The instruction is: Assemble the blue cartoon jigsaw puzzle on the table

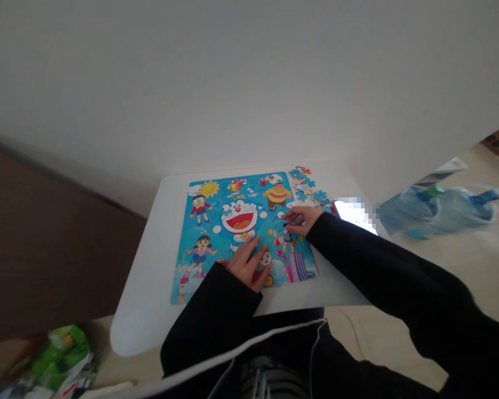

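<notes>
Black sleeves frame the scene nearest the viewer, one from each side, meeting over a white table (149, 288). The left hand (247, 263) lies flat on the lower middle of the cartoon puzzle board (199, 233), fingers spread and pressing down, palm toward the near edge; it holds nothing. The board rests flat on the table, wider than it is deep, its long edges running left to right before the person.

Further out, the right hand (300, 219) rests at the board's right margin, fingertips drawn together on the surface as if over a single puzzle piece; whether a piece is actually pinched between them cannot be told at this size. The loose pieces (310, 191) lie scattered just beyond and slightly to the right of this hand, off the board's upper right corner, on the bare table. The right hand is therefore clearly the nearer of the two to that heap; the left is well apart from it, across the picture.

Beyond the table's right edge, on the floor, lie blue water bottles (441, 210). At lower left, green packaging (62, 354) sits on the floor. A pale wall closes the background.
</notes>
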A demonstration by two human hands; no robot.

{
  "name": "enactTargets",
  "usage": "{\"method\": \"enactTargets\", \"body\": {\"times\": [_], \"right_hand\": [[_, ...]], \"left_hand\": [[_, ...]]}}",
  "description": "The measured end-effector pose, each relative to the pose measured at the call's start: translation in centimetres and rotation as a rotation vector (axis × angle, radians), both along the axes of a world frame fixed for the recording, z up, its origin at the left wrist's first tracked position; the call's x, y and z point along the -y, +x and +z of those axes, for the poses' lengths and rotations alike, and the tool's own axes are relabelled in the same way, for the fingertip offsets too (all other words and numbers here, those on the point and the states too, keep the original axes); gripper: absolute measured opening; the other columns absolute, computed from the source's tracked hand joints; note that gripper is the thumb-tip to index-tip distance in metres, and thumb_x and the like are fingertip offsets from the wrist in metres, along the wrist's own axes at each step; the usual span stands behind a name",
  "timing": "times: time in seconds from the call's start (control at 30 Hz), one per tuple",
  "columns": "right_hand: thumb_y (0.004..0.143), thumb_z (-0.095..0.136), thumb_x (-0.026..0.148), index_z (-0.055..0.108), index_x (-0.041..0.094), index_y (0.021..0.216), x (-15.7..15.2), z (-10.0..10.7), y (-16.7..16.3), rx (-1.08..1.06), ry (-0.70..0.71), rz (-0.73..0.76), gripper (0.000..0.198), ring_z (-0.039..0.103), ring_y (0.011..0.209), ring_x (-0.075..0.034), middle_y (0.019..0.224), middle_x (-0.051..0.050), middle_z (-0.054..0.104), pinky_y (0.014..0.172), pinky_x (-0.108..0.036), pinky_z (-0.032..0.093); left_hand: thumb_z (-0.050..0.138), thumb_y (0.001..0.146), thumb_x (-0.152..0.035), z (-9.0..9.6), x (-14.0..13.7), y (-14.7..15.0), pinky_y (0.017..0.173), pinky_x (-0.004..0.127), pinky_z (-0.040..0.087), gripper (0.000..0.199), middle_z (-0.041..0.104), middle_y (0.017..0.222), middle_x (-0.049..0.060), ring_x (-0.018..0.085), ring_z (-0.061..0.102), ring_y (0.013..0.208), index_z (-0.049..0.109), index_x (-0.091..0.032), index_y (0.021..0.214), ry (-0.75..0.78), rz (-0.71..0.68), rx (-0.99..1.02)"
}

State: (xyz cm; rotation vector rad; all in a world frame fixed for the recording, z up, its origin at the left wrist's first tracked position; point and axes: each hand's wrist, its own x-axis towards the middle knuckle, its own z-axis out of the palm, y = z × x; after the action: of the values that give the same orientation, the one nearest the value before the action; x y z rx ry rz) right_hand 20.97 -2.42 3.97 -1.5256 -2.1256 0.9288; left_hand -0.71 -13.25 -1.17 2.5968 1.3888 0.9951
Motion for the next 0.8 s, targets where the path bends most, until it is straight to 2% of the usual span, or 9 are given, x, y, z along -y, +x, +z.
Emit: {"method": "enactTargets", "body": {"times": [0.07,0.17,0.27,0.37,0.43,0.53,0.67,0.8], "right_hand": [[0.067,0.062,0.02,0.067,0.021,0.082,-2.1,1.5,1.7,0.164,0.118,-0.058,0.016,0.064,0.059,-0.014,0.07,0.001,0.069,0.064,-0.029,0.053],[0.074,0.056,0.025,0.069,0.021,0.091,-6.6,3.6,3.7,0.424,0.223,-0.195,0.022,0.065,0.077,-0.021,0.082,-0.004,0.07,0.077,-0.037,0.051],[0.077,0.055,0.028,0.068,0.018,0.098,-11.3,3.9,4.5,0.529,0.136,-0.325,0.027,0.062,0.091,-0.024,0.097,-0.008,0.068,0.083,-0.037,0.048],[0.072,0.062,0.037,0.068,0.016,0.098,-14.5,2.6,4.2,0.568,0.029,-0.369,0.033,0.061,0.094,-0.023,0.1,-0.01,0.067,0.084,-0.036,0.048],[0.066,0.067,0.041,0.068,0.015,0.096,-15.6,1.6,3.7,0.571,-0.007,-0.383,0.039,0.061,0.093,-0.023,0.097,-0.01,0.067,0.084,-0.037,0.048],[0.061,0.072,0.038,0.069,0.014,0.091,-16.3,0.9,3.2,0.509,-0.021,-0.407,0.038,0.062,0.089,-0.023,0.091,-0.009,0.068,0.083,-0.036,0.048],[0.06,0.073,0.031,0.068,0.013,0.089,-16.5,1.0,3.0,0.408,-0.037,-0.419,0.035,0.063,0.086,-0.021,0.088,-0.009,0.069,0.081,-0.033,0.049],[0.06,0.071,0.032,0.068,0.011,0.085,-16.7,1.1,3.1,0.404,-0.066,-0.429,0.033,0.063,0.086,-0.02,0.088,-0.01,0.068,0.082,-0.031,0.047]], "left_hand": [[0.052,0.081,-0.027,-0.2,-0.2,-0.1,0.092,0.041,0.048,0.035,0.054,0.121,0.016,0.027,0.05,0.115,0.055,-0.013,0.114,0.026,-0.024,-0.017],[0.052,0.081,-0.027,-0.1,-0.2,0.0,0.089,0.041,0.05,0.032,0.058,0.116,0.016,0.027,0.054,0.111,0.058,-0.013,0.109,0.042,-0.007,-0.003],[0.051,0.081,-0.026,0.2,-0.2,0.3,0.087,0.042,0.052,0.03,0.06,0.113,0.016,0.027,0.056,0.108,0.06,-0.011,0.105,0.049,0.012,0.025],[0.051,0.08,-0.025,0.5,0.0,0.6,0.086,0.041,0.052,0.029,0.062,0.11,0.015,0.027,0.057,0.106,0.061,-0.01,0.103,0.055,0.019,0.037],[0.051,0.081,-0.024,0.7,0.2,0.6,0.085,0.039,0.053,0.027,0.064,0.107,0.013,0.025,0.059,0.103,0.062,-0.011,0.101,0.056,0.009,0.044],[0.05,0.081,-0.023,0.9,0.5,0.7,0.084,0.039,0.052,0.022,0.067,0.1,0.009,0.023,0.061,0.1,0.063,-0.014,0.096,0.035,-0.008,0.062],[0.052,0.08,-0.024,1.3,0.6,0.8,0.081,0.039,0.052,0.02,0.067,0.098,0.008,0.023,0.06,0.1,0.064,-0.015,0.093,0.009,-0.023,0.061],[0.052,0.08,-0.024,1.5,0.5,0.8,0.079,0.038,0.053,0.019,0.068,0.097,0.008,0.023,0.061,0.098,0.064,-0.016,0.092,0.009,-0.015,0.078]]}}
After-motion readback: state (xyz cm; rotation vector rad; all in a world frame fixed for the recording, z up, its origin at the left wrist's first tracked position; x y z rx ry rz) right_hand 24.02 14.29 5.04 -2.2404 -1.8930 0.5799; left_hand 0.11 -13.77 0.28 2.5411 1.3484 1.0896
